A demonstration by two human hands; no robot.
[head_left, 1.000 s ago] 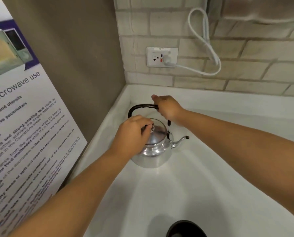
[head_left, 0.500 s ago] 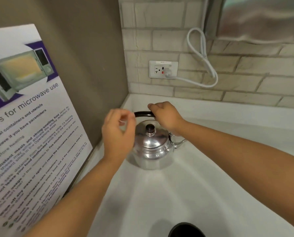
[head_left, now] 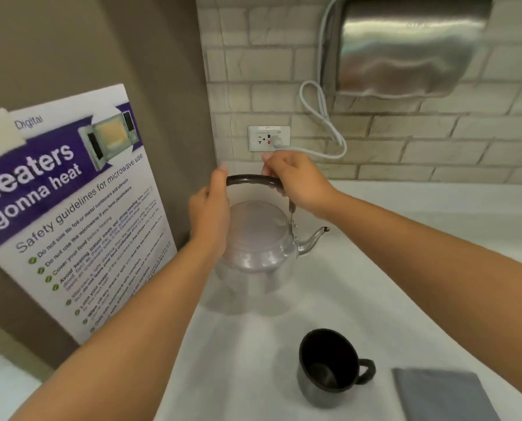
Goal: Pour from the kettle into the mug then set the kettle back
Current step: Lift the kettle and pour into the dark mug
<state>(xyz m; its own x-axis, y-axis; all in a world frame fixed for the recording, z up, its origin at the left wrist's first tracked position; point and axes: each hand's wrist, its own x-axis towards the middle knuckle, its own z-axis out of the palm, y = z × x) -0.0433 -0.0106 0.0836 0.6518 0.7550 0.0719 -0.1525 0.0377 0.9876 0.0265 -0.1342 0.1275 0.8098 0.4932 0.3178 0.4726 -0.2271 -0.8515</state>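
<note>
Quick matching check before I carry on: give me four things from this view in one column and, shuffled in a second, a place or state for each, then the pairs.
Things:
1. kettle
2. mug
3. grey cloth
4. poster

Places or states:
A. lies flat at the mug's right
B. leans against the wall on the left
C. both hands on its black handle
D. stands nearest the camera, handle to the right

Pairs: 1-C, 2-D, 3-A, 4-B. The left hand and right hand both grip the handle.
</note>
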